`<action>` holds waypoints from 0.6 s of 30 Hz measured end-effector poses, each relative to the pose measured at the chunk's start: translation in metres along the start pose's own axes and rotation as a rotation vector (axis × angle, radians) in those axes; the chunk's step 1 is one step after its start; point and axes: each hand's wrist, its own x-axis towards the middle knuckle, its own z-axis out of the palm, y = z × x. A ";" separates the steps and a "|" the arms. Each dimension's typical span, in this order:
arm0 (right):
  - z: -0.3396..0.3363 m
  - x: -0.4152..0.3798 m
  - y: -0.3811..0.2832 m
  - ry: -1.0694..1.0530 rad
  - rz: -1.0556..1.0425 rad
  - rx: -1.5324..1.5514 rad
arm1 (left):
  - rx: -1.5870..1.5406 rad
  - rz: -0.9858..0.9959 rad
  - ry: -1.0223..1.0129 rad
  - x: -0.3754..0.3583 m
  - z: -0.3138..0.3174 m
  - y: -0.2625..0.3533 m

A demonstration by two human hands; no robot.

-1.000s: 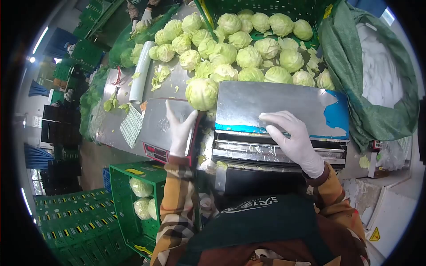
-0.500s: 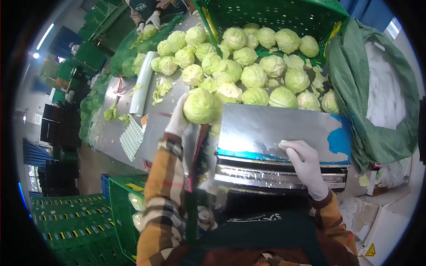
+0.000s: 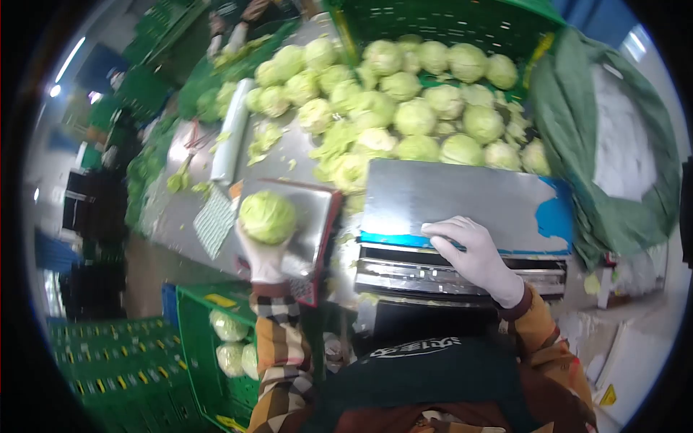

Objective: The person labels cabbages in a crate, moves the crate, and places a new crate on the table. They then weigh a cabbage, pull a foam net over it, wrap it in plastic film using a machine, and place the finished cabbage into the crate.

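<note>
A pale green cabbage (image 3: 268, 216) rests in my gloved left hand (image 3: 263, 257), whose fingers curl under and around its near side. Both are over the metal plate of a weighing scale (image 3: 307, 216) with a red rim. My gloved right hand (image 3: 471, 254) hovers low over the front edge of a film-wrapping machine (image 3: 447, 195). Its fingers are stretched to the left with the thumb apart, and they hold nothing. The machine's flat metal top has blue peeling film at the edges, and shiny rollers run along its front.
Many cabbages (image 3: 415, 117) and loose leaves cover the back of the table, spilling from a tipped green crate (image 3: 447, 18). A film roll (image 3: 232, 133) lies at left. Wrapped cabbages sit in a lower green crate (image 3: 189, 339). Across the table a person's hands (image 3: 234, 40) work.
My left hand has brought the cabbage left and toward me, from beside the pile to over the scale. My right hand has shifted slightly left and its fingers have straightened.
</note>
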 end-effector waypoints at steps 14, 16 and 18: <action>-0.273 -0.013 0.133 0.925 0.435 -0.298 | 1.250 0.870 0.165 0.009 -0.055 0.003; -0.340 -0.013 0.201 1.055 0.479 -0.398 | 1.314 0.884 0.125 0.001 -0.022 -0.006; -0.369 0.009 0.215 1.124 0.453 -0.604 | 1.450 0.893 0.089 -0.032 0.024 -0.013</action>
